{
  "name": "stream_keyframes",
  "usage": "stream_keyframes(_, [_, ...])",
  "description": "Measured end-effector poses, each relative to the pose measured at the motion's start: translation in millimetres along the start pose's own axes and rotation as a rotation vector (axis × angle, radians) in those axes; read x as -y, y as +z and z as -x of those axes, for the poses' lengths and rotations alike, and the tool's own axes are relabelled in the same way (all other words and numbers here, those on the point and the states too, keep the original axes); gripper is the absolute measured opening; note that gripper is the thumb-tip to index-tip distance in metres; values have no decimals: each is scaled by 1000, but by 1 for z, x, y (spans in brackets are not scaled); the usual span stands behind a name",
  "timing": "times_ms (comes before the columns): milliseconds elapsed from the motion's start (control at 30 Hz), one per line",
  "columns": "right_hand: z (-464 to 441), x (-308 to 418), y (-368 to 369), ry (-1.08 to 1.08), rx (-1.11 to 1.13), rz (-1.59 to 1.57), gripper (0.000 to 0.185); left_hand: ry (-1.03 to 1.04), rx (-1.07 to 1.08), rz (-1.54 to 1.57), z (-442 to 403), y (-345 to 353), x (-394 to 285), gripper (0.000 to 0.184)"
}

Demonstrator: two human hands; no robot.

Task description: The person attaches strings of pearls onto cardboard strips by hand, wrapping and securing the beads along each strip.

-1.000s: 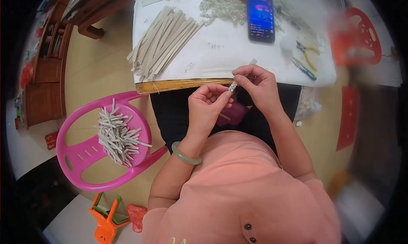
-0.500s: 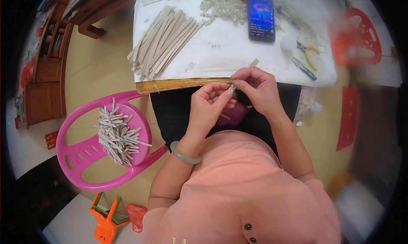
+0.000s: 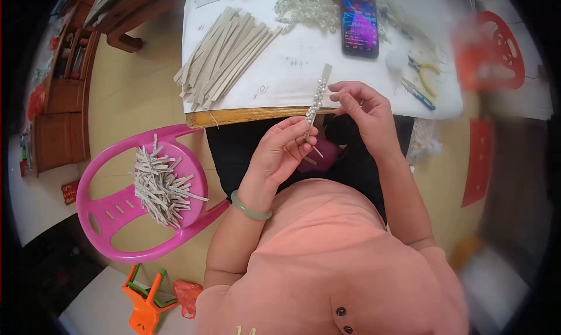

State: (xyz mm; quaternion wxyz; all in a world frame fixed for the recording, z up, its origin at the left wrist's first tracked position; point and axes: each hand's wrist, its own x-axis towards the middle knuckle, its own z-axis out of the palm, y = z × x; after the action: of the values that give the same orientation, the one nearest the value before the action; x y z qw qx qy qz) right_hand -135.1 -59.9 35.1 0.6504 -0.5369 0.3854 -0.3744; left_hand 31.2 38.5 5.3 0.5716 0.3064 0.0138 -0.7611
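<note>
A narrow grey strip wrapped with pearl-like beads [image 3: 317, 98] stands tilted in front of the table edge, its bare end pointing up. My left hand [image 3: 279, 151] pinches the lower part of this strip between thumb and fingers. Just right of the strip is my right hand [image 3: 365, 108], its fingers bent and apart, with nothing plainly visible in them. Any fine thread between hand and strip is too small to make out. On the table, a bundle of long plain strips [image 3: 225, 57] lies to the left.
A phone [image 3: 359, 22] with a lit screen lies beside a heap of clear beads [image 3: 307, 11]. Yellow-handled pliers [image 3: 425, 75] and a blue-green cutter [image 3: 418, 94] lie at the right. Many finished strips [image 3: 163, 189] are piled on a pink chair [image 3: 108, 209].
The beaded strip has been tilted up and now shows its length. My right hand has come off it, moving slightly right and up; my left hand still grips the lower part.
</note>
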Motion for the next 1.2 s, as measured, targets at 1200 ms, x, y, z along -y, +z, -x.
stream_keyframes(1200, [20, 9, 15, -135, 94, 474, 14, 106, 7, -127, 6, 11, -3, 13])
